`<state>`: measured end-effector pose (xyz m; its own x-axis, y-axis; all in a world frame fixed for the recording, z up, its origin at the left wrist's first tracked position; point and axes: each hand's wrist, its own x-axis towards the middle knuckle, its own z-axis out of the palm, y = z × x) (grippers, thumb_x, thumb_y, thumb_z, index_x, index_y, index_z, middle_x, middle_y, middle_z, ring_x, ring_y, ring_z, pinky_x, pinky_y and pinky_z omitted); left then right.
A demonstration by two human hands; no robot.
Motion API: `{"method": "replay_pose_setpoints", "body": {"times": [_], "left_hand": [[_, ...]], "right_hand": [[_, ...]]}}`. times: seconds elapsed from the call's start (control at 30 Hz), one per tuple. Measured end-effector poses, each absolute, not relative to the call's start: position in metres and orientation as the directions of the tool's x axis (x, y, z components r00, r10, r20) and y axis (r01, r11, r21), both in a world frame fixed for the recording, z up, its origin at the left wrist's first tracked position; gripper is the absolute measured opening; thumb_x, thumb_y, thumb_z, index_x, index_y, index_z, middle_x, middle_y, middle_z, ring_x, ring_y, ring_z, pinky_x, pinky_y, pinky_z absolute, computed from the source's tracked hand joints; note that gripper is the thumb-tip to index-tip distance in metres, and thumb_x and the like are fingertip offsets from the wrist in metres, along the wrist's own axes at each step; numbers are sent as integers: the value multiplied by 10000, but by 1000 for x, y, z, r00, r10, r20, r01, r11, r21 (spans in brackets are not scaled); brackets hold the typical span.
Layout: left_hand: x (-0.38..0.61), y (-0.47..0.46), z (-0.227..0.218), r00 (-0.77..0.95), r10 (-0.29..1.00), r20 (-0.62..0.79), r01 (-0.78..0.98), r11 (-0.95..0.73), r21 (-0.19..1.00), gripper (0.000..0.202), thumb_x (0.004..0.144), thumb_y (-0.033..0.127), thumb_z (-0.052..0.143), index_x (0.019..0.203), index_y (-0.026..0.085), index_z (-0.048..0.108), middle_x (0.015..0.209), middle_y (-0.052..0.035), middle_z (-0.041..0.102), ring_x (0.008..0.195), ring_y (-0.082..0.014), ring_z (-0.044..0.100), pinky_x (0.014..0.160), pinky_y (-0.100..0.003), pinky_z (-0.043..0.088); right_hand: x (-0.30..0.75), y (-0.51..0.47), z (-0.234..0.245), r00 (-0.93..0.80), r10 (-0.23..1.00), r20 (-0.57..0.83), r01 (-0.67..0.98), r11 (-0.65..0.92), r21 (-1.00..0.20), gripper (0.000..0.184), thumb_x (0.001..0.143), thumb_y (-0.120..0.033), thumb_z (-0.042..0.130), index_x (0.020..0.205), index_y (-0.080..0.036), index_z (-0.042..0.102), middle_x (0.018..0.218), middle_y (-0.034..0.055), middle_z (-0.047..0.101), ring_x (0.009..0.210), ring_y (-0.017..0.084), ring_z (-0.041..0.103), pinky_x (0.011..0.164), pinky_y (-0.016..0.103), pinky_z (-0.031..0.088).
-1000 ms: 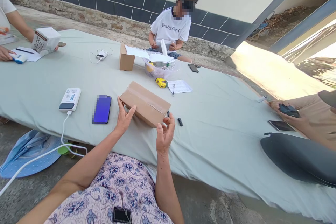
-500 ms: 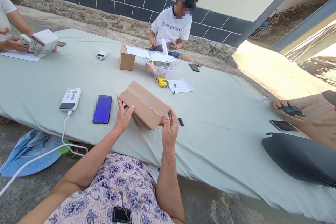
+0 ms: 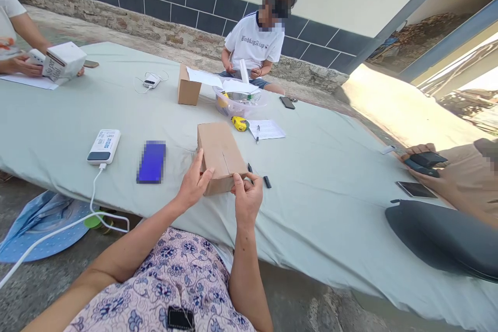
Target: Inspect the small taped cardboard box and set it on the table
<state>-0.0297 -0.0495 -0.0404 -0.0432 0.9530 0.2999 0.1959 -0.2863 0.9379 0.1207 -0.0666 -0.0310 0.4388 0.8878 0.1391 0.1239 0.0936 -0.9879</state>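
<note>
Between my hands is a brown cardboard box (image 3: 219,149), its long side pointing away from me and a seam running along its top. My left hand (image 3: 193,180) grips its left side, thumb at the near left corner. At the near right corner, my right hand (image 3: 248,191) pinches the box's edge between thumb and fingers. Just right of the box lie a dark pen (image 3: 250,168), partly hidden, and a small black cap-like piece (image 3: 266,182). A phone (image 3: 151,162) with a blue screen rests to the left of my left hand.
A white power bank (image 3: 104,147) with a cable lies at left. Beyond the box are a yellow tape measure (image 3: 240,123), a paper sheet (image 3: 268,129), a plastic basket (image 3: 237,106) and another carton (image 3: 189,88). A black case (image 3: 436,238) sits right. Several people sit around the table.
The box has turned from lying slantwise to pointing away from me, and its near end is lower. Both hands stayed on it, the left shifting rightward along its side.
</note>
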Motion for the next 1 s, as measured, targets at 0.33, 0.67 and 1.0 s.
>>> {"method": "replay_pose_setpoints", "body": {"times": [0.33, 0.67, 1.0], "left_hand": [[-33, -50, -35, -16, 925, 380, 388, -344, 855, 555, 970, 447, 556, 1465, 200, 508, 1663, -162, 339, 1564, -296, 287, 1261, -502, 291], [-30, -51, -39, -57, 922, 382, 369, -336, 867, 565, 865, 434, 724, 1373, 247, 563, 1628, -138, 413, 1511, -311, 397, 1203, -494, 388], [-36, -47, -36, -146, 927, 345, 272, -298, 915, 544, 822, 385, 743, 1329, 247, 604, 1601, -119, 461, 1507, -308, 403, 1220, -484, 361]], "right_hand": [[120, -63, -38, 432, 847, 308, 466, 82, -881, 537, 747, -731, 650, 868, -212, 582, 757, -14, 597, 718, 171, 555, 721, 316, 449], [116, -64, -36, 425, 853, 305, 460, 87, -884, 518, 723, -705, 692, 800, -241, 475, 776, -24, 556, 719, 168, 534, 719, 320, 443], [117, -64, -44, 377, 867, 327, 232, 253, -939, 381, 872, -575, 581, 857, -196, 624, 812, 19, 656, 751, 165, 585, 723, 310, 483]]}}
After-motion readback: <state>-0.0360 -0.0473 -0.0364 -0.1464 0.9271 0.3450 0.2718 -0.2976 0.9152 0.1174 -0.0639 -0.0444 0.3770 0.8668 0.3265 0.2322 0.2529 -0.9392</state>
